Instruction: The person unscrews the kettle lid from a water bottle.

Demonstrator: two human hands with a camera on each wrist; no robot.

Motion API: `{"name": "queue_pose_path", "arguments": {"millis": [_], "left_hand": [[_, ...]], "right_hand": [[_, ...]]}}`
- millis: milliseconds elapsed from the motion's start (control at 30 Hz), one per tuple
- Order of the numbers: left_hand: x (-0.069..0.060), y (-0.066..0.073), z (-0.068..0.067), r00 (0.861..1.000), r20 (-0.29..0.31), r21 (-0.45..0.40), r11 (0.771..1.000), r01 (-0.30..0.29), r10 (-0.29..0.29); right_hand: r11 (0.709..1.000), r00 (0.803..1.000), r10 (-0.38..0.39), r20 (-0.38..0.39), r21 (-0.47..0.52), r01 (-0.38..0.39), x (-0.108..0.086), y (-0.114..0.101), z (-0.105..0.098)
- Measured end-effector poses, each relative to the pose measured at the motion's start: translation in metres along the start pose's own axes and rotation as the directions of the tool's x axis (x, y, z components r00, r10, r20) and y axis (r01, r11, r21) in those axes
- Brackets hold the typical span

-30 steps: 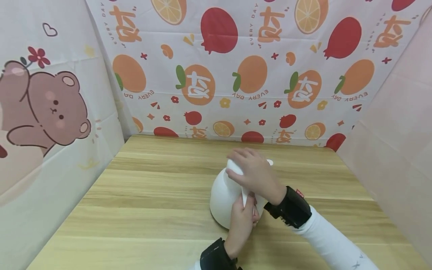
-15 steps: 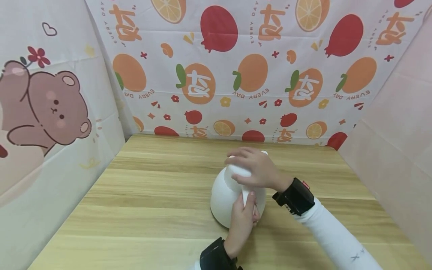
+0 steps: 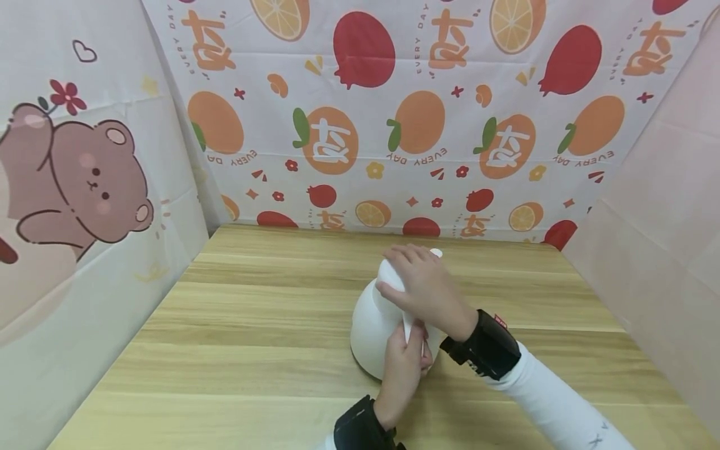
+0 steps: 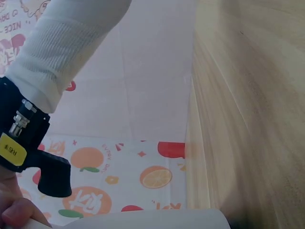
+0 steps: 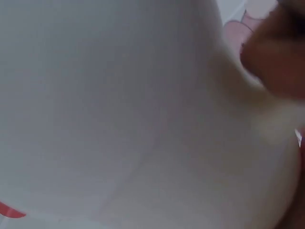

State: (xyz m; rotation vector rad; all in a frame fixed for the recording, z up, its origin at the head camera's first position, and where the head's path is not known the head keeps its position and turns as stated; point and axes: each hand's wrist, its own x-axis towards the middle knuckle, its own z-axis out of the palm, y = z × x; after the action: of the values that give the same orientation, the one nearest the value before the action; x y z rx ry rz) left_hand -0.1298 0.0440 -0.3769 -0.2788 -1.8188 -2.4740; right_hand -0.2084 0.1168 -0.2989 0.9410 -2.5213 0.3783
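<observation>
A white, round-bellied jug [image 3: 367, 337] stands upright on the wooden table. My left hand [image 3: 402, 359] grips its handle [image 3: 409, 322] on the near side, thumb uppermost. The right hand [image 3: 424, 284] holds the jug's lid [image 3: 389, 275] from above, thumb on the near side and fingers over the top. Beyond the knuckles a small white tip [image 3: 436, 252] sticks out. In the left wrist view the jug's pale side [image 4: 152, 220] lies along the bottom edge. White jug body [image 5: 95, 119] fills most of the right wrist view, with a blurred finger [image 5: 279, 62] at the upper right.
The wood-grain table [image 3: 242, 337] spreads around the jug. Fruit-printed cloth [image 3: 371, 137] hangs behind it, a bear-printed cloth [image 3: 101, 181] on the left and a plain pale cloth [image 3: 647, 219] on the right. Both wrists wear black bands [image 3: 486, 347].
My right hand turned over the lid and swung back to about its earlier pose. The white tip behind it shifted left and farther away. The left hand and jug body stayed still.
</observation>
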Motion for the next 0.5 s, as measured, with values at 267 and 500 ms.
{"name": "queue_pose_path", "arguments": {"millis": [267,500], "left_hand": [[-0.003,0.0,0.0,0.999,0.015,-0.008,1.0,-0.028,0.028],[-0.006,0.0,0.001,0.998,0.001,0.002,0.998,-0.056,0.056]], "right_hand": [[0.997,0.994,-0.077,-0.076,-0.016,0.076,-0.002,0.006,0.009],[0.922,0.924,-0.354,-0.147,0.111,0.371,0.002,0.031,0.012]]}}
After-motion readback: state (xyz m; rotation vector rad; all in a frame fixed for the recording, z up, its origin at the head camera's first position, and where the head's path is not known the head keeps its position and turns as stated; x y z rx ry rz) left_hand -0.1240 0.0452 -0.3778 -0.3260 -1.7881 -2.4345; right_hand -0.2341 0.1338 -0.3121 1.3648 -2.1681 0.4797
